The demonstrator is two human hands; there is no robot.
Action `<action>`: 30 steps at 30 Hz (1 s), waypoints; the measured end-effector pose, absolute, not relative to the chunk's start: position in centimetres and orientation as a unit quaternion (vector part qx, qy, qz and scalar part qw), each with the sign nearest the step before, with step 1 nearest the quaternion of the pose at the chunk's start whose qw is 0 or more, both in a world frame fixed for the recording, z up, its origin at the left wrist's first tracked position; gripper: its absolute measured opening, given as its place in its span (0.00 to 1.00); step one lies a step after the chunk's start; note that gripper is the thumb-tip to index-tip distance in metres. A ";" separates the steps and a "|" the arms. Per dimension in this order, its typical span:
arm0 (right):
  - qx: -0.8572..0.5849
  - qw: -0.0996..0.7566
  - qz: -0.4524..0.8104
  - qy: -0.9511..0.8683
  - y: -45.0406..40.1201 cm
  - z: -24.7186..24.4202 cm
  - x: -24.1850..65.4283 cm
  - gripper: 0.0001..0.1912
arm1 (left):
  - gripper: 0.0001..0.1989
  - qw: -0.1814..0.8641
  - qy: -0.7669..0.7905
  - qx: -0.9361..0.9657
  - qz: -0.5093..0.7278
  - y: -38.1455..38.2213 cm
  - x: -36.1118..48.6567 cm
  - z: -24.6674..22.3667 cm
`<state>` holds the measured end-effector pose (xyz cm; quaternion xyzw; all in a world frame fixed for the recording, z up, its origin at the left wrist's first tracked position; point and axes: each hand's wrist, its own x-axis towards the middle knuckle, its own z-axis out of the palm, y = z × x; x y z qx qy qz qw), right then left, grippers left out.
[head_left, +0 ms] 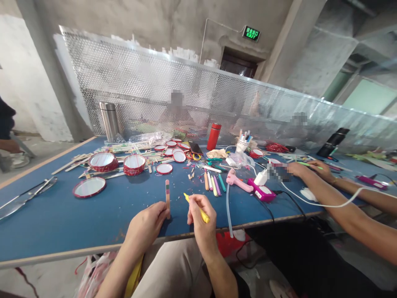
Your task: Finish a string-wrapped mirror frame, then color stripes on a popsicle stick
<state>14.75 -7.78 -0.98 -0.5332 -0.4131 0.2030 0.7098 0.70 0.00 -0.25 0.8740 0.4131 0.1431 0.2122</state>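
Near the table's front edge, my left hand [148, 223] pinches the lower part of a wooden craft stick [168, 194]. The stick stands upright, with pink, green and purple bands coloured on its upper end. To its right, my right hand [202, 213] grips a yellow marker [204, 215], its tip pointing up and left toward the stick but apart from it. Several coloured markers [214, 184] lie on the blue table [124, 219] beyond my right hand. A pink glue gun [238, 180] with a clear glue stick rests beside them.
Round red-rimmed mirrors [89, 187], some stacked, lie at the left and middle. A steel flask [110, 122] and a red bottle [214, 136] stand behind. A magenta power strip [262, 191] with cables lies right, near a co-worker's arms [335, 194]. A perforated metal screen [149, 82] borders the back.
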 end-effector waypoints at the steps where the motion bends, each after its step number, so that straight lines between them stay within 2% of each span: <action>1: -0.532 0.709 0.204 -0.415 -7.8 -1.0 14.7 0.13 | 0.13 0.211 0.413 0.874 0.142 0.0 0.7 -0.3; 30: -0.534 0.702 0.210 -0.422 -7.9 -1.1 14.8 0.14 | 0.15 0.208 0.420 0.869 0.158 -0.2 0.7 0.1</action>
